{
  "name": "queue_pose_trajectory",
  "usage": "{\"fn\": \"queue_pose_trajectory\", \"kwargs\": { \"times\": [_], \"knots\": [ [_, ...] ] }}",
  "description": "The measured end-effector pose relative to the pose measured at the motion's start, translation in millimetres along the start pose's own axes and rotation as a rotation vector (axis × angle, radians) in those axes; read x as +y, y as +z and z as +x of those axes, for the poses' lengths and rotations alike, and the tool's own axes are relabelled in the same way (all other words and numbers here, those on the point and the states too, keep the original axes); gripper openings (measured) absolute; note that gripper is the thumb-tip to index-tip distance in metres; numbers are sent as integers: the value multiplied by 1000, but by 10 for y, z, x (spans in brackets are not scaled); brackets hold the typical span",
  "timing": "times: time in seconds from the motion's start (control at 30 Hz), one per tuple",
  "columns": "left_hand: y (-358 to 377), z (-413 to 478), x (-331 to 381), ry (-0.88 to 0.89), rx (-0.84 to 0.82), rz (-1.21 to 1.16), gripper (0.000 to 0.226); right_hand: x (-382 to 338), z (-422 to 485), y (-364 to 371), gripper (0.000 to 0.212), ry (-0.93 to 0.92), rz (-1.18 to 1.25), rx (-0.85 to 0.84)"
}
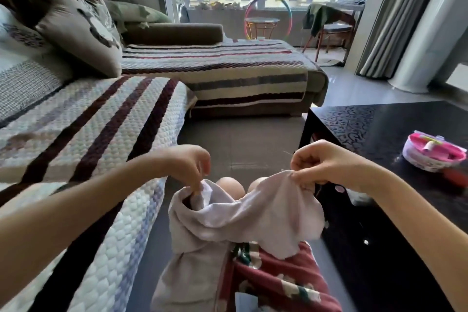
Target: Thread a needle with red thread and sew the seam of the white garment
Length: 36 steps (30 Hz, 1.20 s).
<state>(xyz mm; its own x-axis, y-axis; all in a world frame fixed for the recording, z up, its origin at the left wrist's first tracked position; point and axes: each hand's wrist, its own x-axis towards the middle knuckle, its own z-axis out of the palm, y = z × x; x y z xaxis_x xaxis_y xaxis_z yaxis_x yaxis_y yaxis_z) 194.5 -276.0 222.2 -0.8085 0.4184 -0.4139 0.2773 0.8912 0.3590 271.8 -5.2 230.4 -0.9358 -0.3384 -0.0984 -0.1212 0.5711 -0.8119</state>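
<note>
The white garment hangs over my lap and knees, held up between both hands. My left hand pinches a fold of it at the upper left, fingers pointing down into the cloth. My right hand grips the garment's upper right edge with curled fingers. A thin needle tip seems to stick out just left of the right hand's knuckles, but it is too small to be sure. A dark thread hangs below the right hand. A pink and white sewing kit sits on the black table to the right.
The black patterned coffee table stands close on my right. A sofa with a striped quilted cover runs along my left, with cushions at the back. A red round object lies by the kit. Grey floor lies ahead.
</note>
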Motion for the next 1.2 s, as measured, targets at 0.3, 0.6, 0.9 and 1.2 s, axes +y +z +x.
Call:
{"fn": "queue_pose_trajectory", "kwargs": {
  "times": [0.3, 0.6, 0.9, 1.2],
  "knots": [
    [304, 517, 585, 512, -155, -485, 29, 299, 188, -60, 13, 39, 220, -81],
    [523, 745, 562, 572, -17, -560, 19, 626, 295, -130, 14, 103, 306, -65],
    [736, 867, 308, 600, 315, -318, 21, 878, 150, 479, 12, -81, -233, 344],
    [799, 825, 202, 517, 164, -582, 9, 1043, 258, 722, 26, -66, 90, 407]
  ]
}}
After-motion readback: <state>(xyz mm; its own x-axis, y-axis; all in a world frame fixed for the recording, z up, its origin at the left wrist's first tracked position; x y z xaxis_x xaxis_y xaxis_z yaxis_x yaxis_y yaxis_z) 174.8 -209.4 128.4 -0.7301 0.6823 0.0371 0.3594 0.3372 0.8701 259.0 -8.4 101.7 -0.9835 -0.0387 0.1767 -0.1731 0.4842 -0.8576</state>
